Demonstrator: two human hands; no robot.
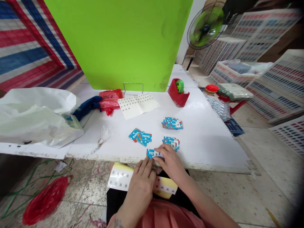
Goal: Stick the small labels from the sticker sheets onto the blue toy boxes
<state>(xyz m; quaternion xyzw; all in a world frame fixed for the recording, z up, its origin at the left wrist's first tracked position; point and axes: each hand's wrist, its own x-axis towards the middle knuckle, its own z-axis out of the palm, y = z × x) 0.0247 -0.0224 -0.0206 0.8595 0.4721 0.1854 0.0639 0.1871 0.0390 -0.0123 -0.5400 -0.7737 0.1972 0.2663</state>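
One white table (201, 148) serves as landmark. Just off its near edge, a yellow-backed label sheet (118, 177) lies partly beneath the left hand (142, 180), whose fingers extend flat and close together. At that edge the right hand (169, 161) keeps thumb and forefinger narrowly spaced; whether they pinch, one cannot tell. Farther onto the table lie three card groups (173, 123). A single TOYS card (150, 153), at the table's near edge, lies beneath the right fingertips, beside the left ones, bearing a white label (156, 153).
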